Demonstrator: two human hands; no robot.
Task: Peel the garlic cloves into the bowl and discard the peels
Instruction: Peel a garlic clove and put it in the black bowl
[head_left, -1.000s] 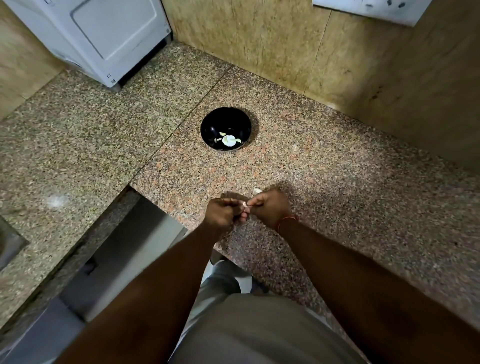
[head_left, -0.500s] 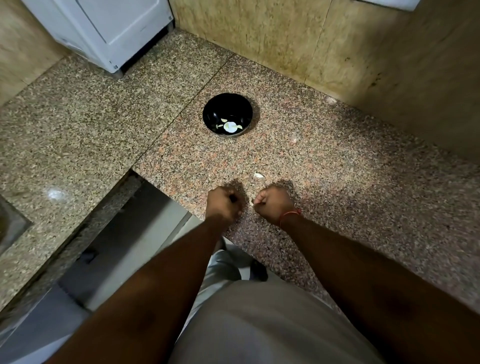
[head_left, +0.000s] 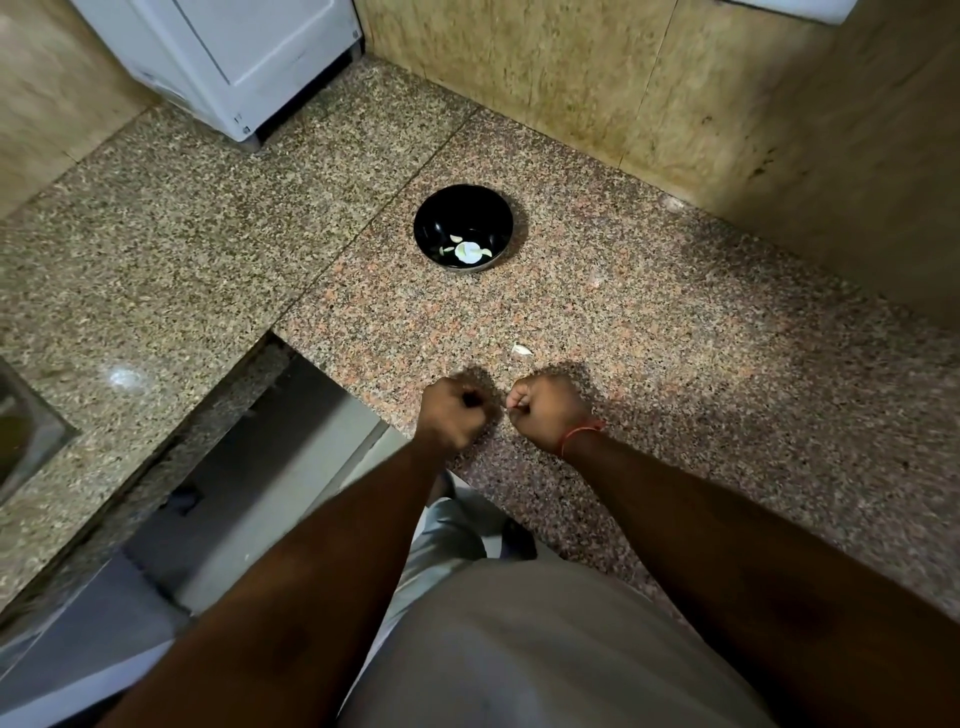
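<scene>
Worktop (head_left: 675, 364): speckled granite, running into a corner between two tiled walls.
Bowl (head_left: 463, 227): black, upright, standing toward the back of the worktop, near the corner and well apart from both hands.
Bowl contents: a few pale peeled cloves (head_left: 467, 251) lying on the bottom.
Loose piece (head_left: 521, 349): one small pale bit of garlic or peel, which of the two cannot be told, on the worktop just beyond the right hand, not touching it.
Left hand (head_left: 454, 413): near the front edge, fingers curled into a fist; whether anything sits inside cannot be told.
Right hand (head_left: 545, 410): beside the left, a gap between them, fingers curled; a thin pale sliver shows at the fingertips, too small to identify.
Right wrist: red thread band (head_left: 581, 435).
Back left corner: white appliance (head_left: 234, 57) on the worktop.
</scene>
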